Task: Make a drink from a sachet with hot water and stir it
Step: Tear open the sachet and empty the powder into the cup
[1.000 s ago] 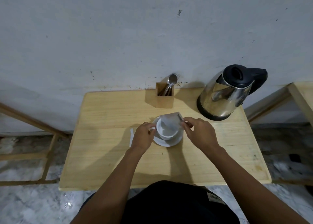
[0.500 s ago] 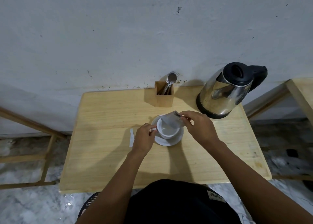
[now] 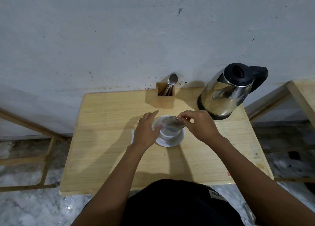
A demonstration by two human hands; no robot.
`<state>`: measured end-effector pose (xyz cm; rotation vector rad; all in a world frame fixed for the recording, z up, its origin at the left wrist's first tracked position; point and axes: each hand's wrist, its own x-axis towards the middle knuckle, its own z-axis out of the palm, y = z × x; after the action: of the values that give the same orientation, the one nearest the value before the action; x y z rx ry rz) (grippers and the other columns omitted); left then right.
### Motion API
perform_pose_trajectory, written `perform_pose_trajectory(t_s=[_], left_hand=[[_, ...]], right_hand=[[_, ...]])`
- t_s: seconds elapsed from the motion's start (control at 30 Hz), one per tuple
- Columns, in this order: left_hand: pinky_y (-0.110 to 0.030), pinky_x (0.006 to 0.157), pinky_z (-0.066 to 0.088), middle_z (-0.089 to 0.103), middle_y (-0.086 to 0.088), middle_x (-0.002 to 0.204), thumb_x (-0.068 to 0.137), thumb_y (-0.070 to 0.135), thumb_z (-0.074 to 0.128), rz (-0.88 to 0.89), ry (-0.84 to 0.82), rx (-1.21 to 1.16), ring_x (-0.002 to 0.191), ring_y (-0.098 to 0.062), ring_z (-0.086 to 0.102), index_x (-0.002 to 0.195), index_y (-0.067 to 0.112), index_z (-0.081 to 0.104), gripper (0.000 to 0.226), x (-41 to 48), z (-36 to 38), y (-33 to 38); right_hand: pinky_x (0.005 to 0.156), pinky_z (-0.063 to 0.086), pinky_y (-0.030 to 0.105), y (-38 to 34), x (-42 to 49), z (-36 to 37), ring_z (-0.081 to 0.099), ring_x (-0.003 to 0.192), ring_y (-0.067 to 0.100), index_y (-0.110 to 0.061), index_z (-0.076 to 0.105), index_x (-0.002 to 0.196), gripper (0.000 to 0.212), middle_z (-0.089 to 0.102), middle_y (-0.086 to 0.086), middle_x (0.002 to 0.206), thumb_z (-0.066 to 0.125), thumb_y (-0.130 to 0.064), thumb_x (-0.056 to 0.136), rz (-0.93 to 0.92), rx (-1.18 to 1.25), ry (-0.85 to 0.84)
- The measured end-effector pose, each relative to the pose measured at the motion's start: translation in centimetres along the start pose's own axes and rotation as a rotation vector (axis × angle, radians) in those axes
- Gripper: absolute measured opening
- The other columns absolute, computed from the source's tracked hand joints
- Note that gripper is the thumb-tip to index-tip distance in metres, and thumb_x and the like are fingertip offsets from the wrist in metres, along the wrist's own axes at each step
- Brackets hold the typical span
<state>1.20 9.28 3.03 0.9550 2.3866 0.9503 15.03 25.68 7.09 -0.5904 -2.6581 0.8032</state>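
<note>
A white cup (image 3: 167,134) stands on a white saucer (image 3: 171,143) in the middle of the wooden table (image 3: 105,154). My right hand (image 3: 199,126) pinches a blurred sachet (image 3: 172,123), tilted over the cup's mouth. My left hand (image 3: 145,132) is beside the cup on its left, fingers spread, thumb against the rim or the sachet's lower end. Whether powder is falling into the cup is hidden by blur. A steel kettle (image 3: 225,92) with a black lid stands at the back right.
A wooden holder (image 3: 166,98) with a spoon (image 3: 173,79) and other cutlery stands at the table's back edge against the wall. A small white scrap (image 3: 132,137) lies left of my left hand. Another wooden table's corner (image 3: 301,96) is at the right.
My left hand has let go of the cup's handle and spread its fingers upward beside the cup. My right hand has tipped the sachet lower over the cup.
</note>
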Motion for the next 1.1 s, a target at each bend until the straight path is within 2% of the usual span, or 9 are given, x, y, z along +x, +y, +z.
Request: perform_pose_trajectory(t_s=[0.13, 0.23, 0.37, 0.53, 0.67, 0.83, 0.93, 1.0, 1.1], left_hand=[[-0.031, 0.085, 0.044, 0.068, 0.001, 0.107, 0.092, 0.025, 0.056, 0.076, 0.059, 0.061, 0.103, -0.024, 0.053, 0.104, 0.017, 0.070, 0.020, 0.8, -0.3, 0.8], [-0.032, 0.083, 0.044, 0.072, 0.002, 0.098, 0.092, 0.028, 0.056, 0.037, 0.084, 0.049, 0.099, -0.021, 0.053, 0.099, 0.017, 0.072, 0.020, 1.1, -0.5, 0.9], [-0.028, 0.079, 0.040, 0.073, 0.003, 0.093, 0.092, 0.027, 0.056, 0.019, 0.087, 0.012, 0.095, -0.018, 0.052, 0.093, 0.017, 0.072, 0.019, 1.0, -0.5, 0.9], [-0.033, 0.080, 0.046, 0.073, 0.009, 0.079, 0.091, 0.027, 0.055, 0.019, 0.046, -0.014, 0.091, -0.020, 0.058, 0.076, 0.021, 0.072, 0.023, 1.0, -0.2, 1.3], [-0.040, 0.081, 0.052, 0.074, 0.007, 0.080, 0.091, 0.026, 0.056, 0.001, 0.056, -0.042, 0.087, -0.022, 0.063, 0.082, 0.019, 0.073, 0.020, 0.8, -0.2, 0.9], [-0.024, 0.077, 0.043, 0.071, 0.002, 0.095, 0.090, 0.023, 0.060, -0.029, 0.039, -0.123, 0.090, -0.015, 0.062, 0.098, 0.012, 0.071, 0.017, 0.3, -0.3, 1.3], [-0.024, 0.078, 0.041, 0.068, 0.006, 0.107, 0.087, 0.033, 0.063, -0.059, 0.011, -0.188, 0.096, -0.010, 0.057, 0.114, 0.017, 0.067, 0.031, 0.2, -0.4, 1.5], [-0.027, 0.077, 0.044, 0.070, 0.001, 0.103, 0.088, 0.031, 0.062, -0.063, 0.023, -0.184, 0.094, -0.015, 0.059, 0.107, 0.014, 0.069, 0.026, 0.3, -0.4, 1.7], [-0.035, 0.072, 0.046, 0.069, -0.010, 0.084, 0.090, 0.024, 0.061, -0.054, 0.048, -0.166, 0.081, -0.025, 0.062, 0.085, 0.006, 0.071, 0.021, 0.3, 0.0, 2.1]], right_hand=[[0.071, 0.052, 0.028, -0.6, 0.5, -0.5, 0.065, 0.067, 0.006, -0.025, 0.076, 0.096, 0.011, 0.074, -0.012, 0.079, 0.071, -0.021, 0.086, -0.016, 0.028, 0.001], [0.072, 0.048, 0.018, -0.6, 0.9, -1.1, 0.066, 0.074, 0.004, -0.026, 0.074, 0.107, 0.021, 0.073, -0.012, 0.083, 0.072, -0.027, 0.087, 0.062, 0.043, -0.025], [0.076, 0.051, 0.023, -0.2, 1.0, -1.5, 0.065, 0.079, 0.006, -0.022, 0.076, 0.096, 0.010, 0.072, -0.011, 0.087, 0.071, -0.021, 0.088, 0.235, 0.154, -0.076], [0.069, 0.046, 0.020, -0.9, 0.3, -0.3, 0.061, 0.074, 0.001, -0.028, 0.077, 0.093, 0.009, 0.071, -0.018, 0.088, 0.071, -0.030, 0.087, 0.231, 0.110, -0.031], [0.069, 0.044, 0.024, -0.8, 0.2, -0.4, 0.060, 0.074, 0.003, -0.031, 0.076, 0.090, 0.008, 0.071, -0.017, 0.090, 0.070, -0.035, 0.086, 0.266, 0.096, 0.018], [0.068, 0.040, 0.021, -0.6, 0.1, -0.9, 0.059, 0.076, 0.004, -0.031, 0.076, 0.090, 0.008, 0.069, -0.018, 0.091, 0.069, -0.034, 0.088, 0.266, 0.087, -0.014], [0.070, 0.039, 0.020, -0.8, 0.3, -0.9, 0.059, 0.077, 0.003, -0.034, 0.076, 0.090, 0.007, 0.068, -0.019, 0.091, 0.069, -0.035, 0.088, 0.233, 0.080, -0.069], [0.071, 0.039, 0.022, -1.0, 0.4, -0.9, 0.057, 0.077, 0.004, -0.034, 0.076, 0.090, 0.008, 0.069, -0.018, 0.091, 0.069, -0.036, 0.088, 0.215, 0.064, -0.066], [0.071, 0.036, 0.023, -1.2, 0.3, -0.7, 0.054, 0.077, 0.005, -0.032, 0.077, 0.091, 0.009, 0.071, -0.016, 0.093, 0.069, -0.036, 0.088, 0.191, 0.011, 0.014]])
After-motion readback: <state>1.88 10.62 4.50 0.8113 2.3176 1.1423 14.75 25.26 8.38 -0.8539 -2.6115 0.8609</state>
